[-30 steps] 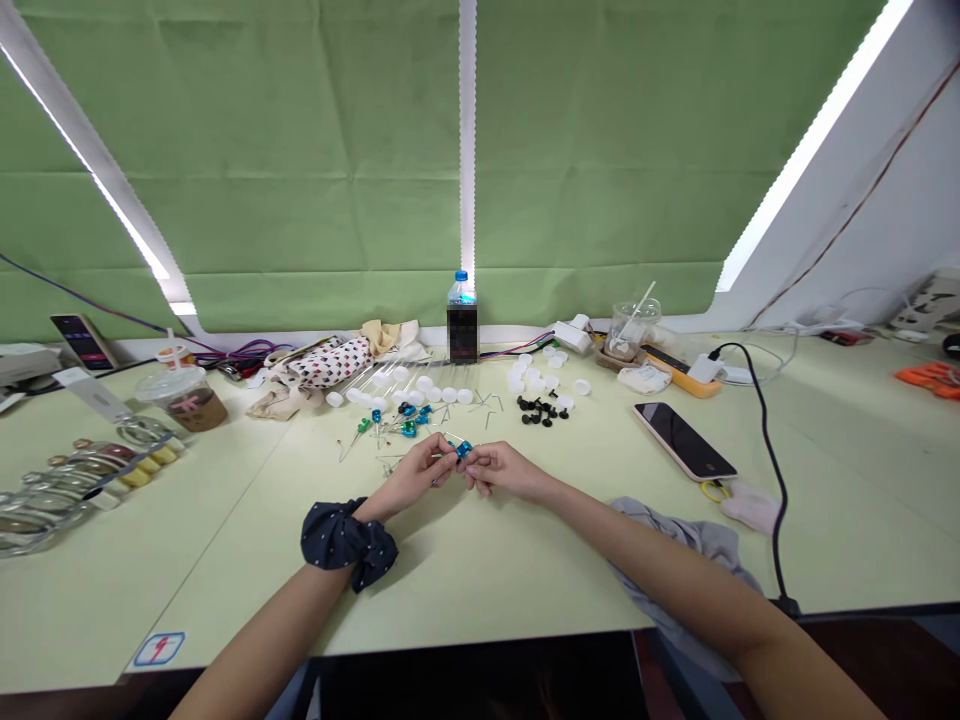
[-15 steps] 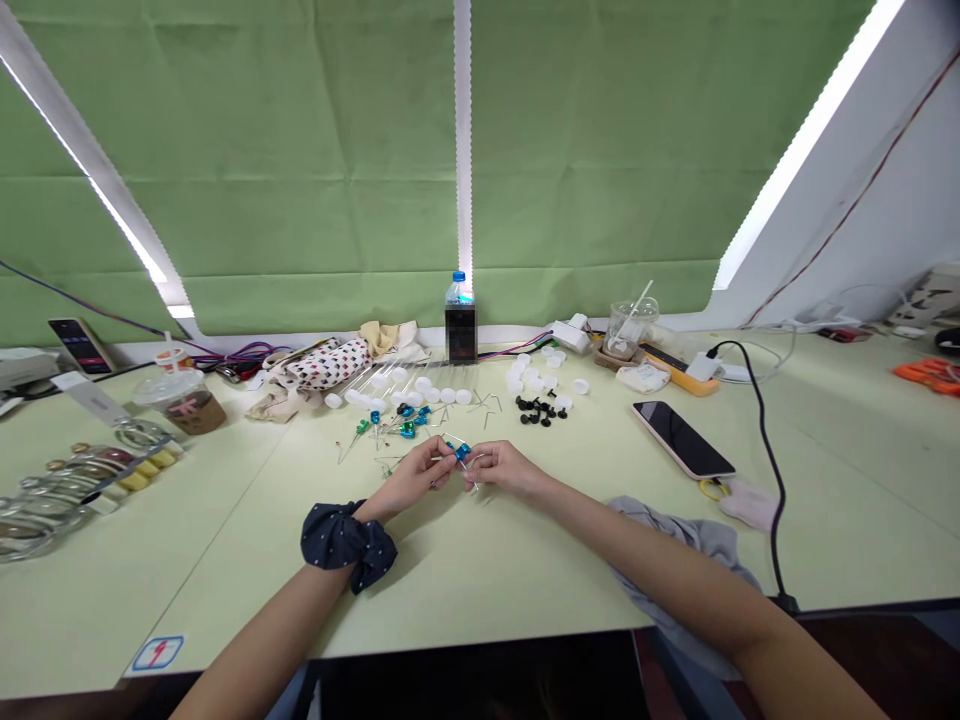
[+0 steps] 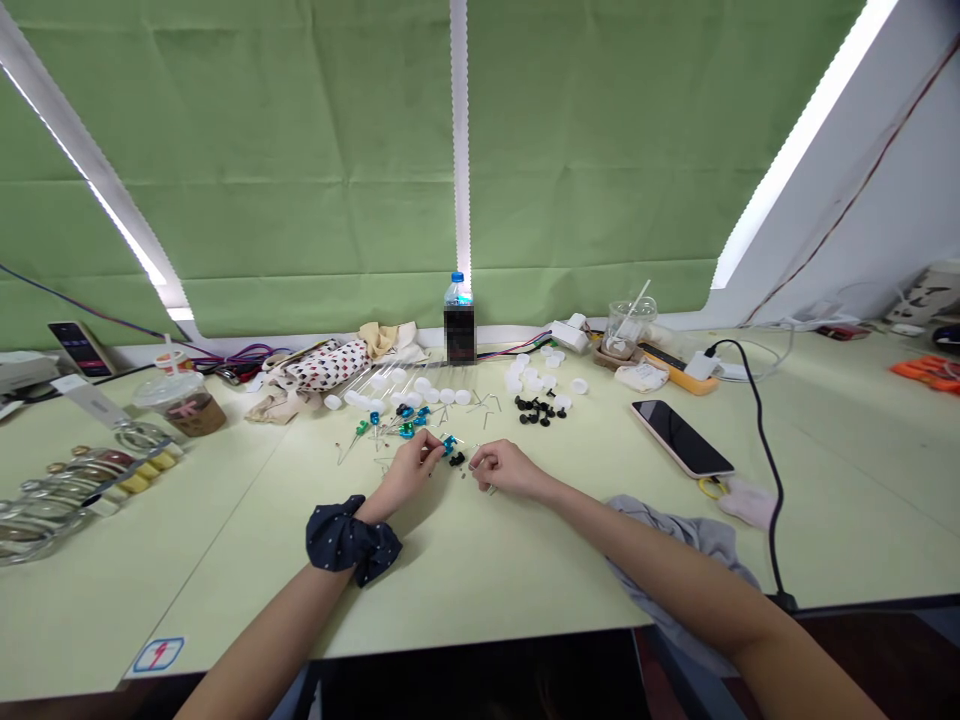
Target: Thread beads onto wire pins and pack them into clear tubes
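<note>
My left hand is closed, thumb and fingertips pinched at a small blue plastic piece with thin metal wire by it. Just below that lies a small black part, with tiny bits on the table near it. To the right, my right hand is curled closed around a thin metal wire, mostly hidden by the fingers. Beyond my left hand is a pile of blue and green plastic pieces with wires. Several bent metal wires lie farther back.
White round caps and black knob-like parts lie behind my right hand. Clear tubes with white ends lie at the back. A phone and black cable are right; a drink cup stands left.
My hands have drawn apart, the left slightly leftward and the right slightly rightward. The blue piece has moved left and up, and a black part now shows between the hands.
</note>
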Demonstrator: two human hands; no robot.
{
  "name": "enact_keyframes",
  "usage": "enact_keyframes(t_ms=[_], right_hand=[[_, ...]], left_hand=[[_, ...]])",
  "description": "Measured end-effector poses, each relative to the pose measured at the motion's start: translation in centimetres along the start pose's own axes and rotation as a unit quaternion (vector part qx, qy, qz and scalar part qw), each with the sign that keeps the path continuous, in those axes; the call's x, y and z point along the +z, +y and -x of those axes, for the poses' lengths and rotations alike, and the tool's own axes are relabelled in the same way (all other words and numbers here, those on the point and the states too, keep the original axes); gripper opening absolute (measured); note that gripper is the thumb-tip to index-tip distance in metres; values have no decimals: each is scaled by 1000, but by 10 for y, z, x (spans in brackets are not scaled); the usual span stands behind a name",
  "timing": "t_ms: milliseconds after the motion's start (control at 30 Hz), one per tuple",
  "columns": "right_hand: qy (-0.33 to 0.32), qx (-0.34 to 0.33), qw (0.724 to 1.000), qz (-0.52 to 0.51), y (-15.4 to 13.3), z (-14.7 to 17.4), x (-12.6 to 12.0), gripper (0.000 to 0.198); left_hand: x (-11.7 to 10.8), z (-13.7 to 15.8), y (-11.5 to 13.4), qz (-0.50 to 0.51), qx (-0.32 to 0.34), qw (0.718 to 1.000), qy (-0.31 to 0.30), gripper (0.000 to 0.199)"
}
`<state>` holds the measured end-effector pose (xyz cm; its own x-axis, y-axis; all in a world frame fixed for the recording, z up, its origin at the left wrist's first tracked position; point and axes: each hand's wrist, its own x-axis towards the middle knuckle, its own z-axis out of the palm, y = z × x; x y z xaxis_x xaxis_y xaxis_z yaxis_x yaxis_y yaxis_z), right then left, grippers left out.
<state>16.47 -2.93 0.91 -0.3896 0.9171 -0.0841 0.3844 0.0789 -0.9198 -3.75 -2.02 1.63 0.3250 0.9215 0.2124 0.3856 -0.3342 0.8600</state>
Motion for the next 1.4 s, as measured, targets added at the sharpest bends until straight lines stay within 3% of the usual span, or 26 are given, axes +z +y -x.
enact_keyframes(t_ms=[133,333,433,533,700,833,1067,1200,1300,1400], right_hand=[[25,-75,980,185,-3,4,0,18],[2,-97,892,441,-16,11,3,22],[-28,-105,850,515,-18,12,5,23],[-41,-114,827,548,-19,13,7,27],[-54,-105,822,557,-24,17,9,28],[-51,-116,822,555,-24,19,9,30],[-47,-117,829,545,-20,18,8,34],[-45,-116,833,540,-17,17,7,35],[-46,-112,836,535,-16,16,6,35],[-45,-114,836,534,-15,15,6,35]], left_hand=[[1,-6,-11,-145,52,988,25,11],[5,-5,-10,-238,91,967,9,8],[6,-3,-8,-252,105,962,7,9],[6,-3,-8,-254,95,963,12,10],[-3,-3,-9,-255,72,964,15,11],[-21,0,-7,-248,96,964,-26,12],[-51,-1,-17,-283,76,955,-50,13],[-73,-4,-31,-311,66,948,23,29],[-88,-6,-40,-351,67,930,91,24],[-93,-8,-46,-391,72,913,94,18]])
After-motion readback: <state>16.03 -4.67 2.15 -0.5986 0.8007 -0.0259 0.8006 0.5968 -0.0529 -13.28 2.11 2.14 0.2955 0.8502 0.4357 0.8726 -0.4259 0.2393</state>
